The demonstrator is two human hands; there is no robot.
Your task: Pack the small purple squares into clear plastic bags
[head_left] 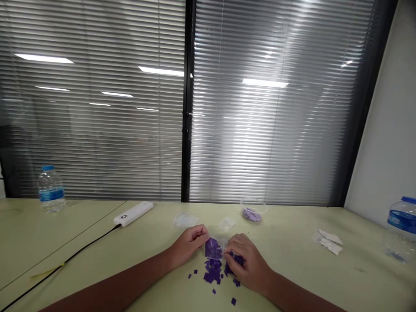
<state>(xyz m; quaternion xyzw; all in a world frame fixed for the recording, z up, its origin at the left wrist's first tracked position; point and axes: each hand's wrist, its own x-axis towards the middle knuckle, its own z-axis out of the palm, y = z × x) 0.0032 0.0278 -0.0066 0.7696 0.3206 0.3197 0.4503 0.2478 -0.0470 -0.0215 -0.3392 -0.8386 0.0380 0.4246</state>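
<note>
A small clear plastic bag (213, 249) with purple square pieces inside lies flat on the table between my hands. My left hand (189, 246) has its fingers curled and pinches the bag's left corner. At the bag's right edge, my right hand (246, 262) is closed, with thumb and forefinger meeting on the plastic. A heap of loose purple pieces (212, 272) lies just below the bag. More purple pieces (239, 259) show beside and under my right fingers, partly hidden. A few single squares (233, 301) are scattered nearer me.
Behind my hands are a clear round tub (254, 203) holding pale purple pieces and empty plastic bags (185, 220). A white power bank (134, 213) with a black cable lies left. White packets (328, 241) lie right. Water bottles (51, 190) stand at both sides.
</note>
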